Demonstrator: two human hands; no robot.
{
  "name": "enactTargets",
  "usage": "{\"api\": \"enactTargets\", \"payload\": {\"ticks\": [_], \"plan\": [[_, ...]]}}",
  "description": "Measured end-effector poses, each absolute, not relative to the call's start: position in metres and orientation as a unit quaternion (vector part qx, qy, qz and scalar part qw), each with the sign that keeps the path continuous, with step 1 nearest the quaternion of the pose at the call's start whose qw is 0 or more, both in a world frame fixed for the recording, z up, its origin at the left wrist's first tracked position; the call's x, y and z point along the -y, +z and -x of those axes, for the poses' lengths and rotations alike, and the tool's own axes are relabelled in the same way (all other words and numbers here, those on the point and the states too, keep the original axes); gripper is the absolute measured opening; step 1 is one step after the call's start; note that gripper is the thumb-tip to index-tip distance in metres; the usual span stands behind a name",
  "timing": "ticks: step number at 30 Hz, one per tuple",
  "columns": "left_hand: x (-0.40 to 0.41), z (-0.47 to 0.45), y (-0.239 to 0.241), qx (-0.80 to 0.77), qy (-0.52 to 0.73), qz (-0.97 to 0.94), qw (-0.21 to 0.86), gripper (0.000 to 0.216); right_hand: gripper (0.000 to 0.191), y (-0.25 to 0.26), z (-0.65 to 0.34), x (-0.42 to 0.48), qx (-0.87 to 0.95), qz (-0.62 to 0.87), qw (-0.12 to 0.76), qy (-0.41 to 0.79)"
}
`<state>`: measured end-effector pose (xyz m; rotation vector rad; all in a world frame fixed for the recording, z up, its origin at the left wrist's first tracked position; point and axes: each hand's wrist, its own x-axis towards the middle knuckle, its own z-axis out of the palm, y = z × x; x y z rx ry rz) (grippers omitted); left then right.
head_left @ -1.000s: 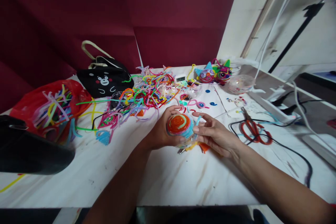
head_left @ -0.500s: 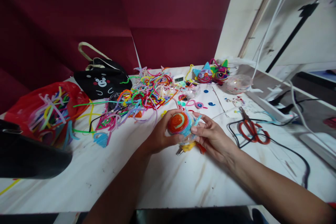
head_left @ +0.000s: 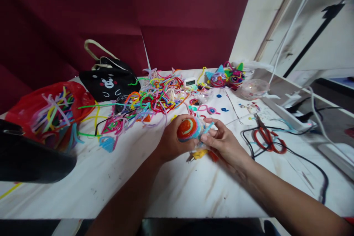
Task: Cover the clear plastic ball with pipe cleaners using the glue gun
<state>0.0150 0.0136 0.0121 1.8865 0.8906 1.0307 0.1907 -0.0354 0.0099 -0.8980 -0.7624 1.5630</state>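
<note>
Over the front middle of the table I hold a pipe-cleaner ball [head_left: 187, 129], with an orange coil, a pale green curve, and pink and blue bands on a clear shell. My left hand [head_left: 173, 138] wraps round its left side, thumb below. At its right side my right hand [head_left: 221, 142] grips the ball between thumb and fingers, close to a light blue pipe-cleaner strip [head_left: 208, 127] that sticks out. Under the hands lies a yellow tool with a metal tip [head_left: 198, 154], like a glue gun; its rest is hidden. Beside it is a small orange-red piece [head_left: 213, 156].
Tangled pipe cleaners [head_left: 160, 96] lie behind my hands, and a red bag [head_left: 80, 96] of more sits left. Two finished pipe-cleaner heads [head_left: 217, 77] stand at the back near a clear plastic shell [head_left: 254, 88]. Right are red-handled pliers [head_left: 267, 140] and a black cable [head_left: 312, 160].
The view has shifted slightly. My left hand has turned the ball a little and covers more of its left side. My right hand keeps its place at the right side.
</note>
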Motion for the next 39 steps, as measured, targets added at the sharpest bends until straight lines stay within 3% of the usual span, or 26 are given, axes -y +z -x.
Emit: {"api": "enactTargets", "payload": {"ticks": [3,7,9,12,15,17,23,31,39], "plan": [[-0.016,-0.013,0.012,-0.358,0.418,-0.733,0.400,0.054,0.067,0.012,-0.199,0.033,0.402,0.409,0.535,0.621],[-0.018,-0.010,0.011,-0.370,0.419,-0.722,0.409,0.053,0.041,0.015,-0.224,0.027,0.547,0.475,0.502,0.473],[-0.019,-0.010,0.011,-0.374,0.420,-0.716,0.413,0.052,0.035,0.018,-0.241,0.026,0.638,0.524,0.421,0.376],[-0.021,-0.009,0.009,-0.375,0.434,-0.708,0.413,0.049,0.030,0.022,-0.262,0.029,0.731,0.590,0.230,0.254],[-0.022,-0.009,0.008,-0.366,0.444,-0.704,0.417,0.048,0.034,0.022,-0.270,0.034,0.762,0.602,0.074,0.224],[-0.022,-0.008,0.008,-0.364,0.449,-0.702,0.416,0.047,0.028,0.017,-0.269,0.036,0.764,0.599,0.032,0.237],[-0.021,-0.008,0.009,-0.368,0.445,-0.705,0.411,0.051,0.012,0.004,-0.265,0.034,0.757,0.583,0.024,0.294],[-0.023,-0.005,0.011,-0.380,0.476,-0.686,0.397,0.050,0.026,-0.005,-0.283,0.036,0.757,0.536,0.061,0.370],[-0.026,-0.002,0.011,-0.405,0.504,-0.672,0.360,0.053,0.044,0.005,-0.298,0.046,0.680,0.527,0.264,0.436]]}}
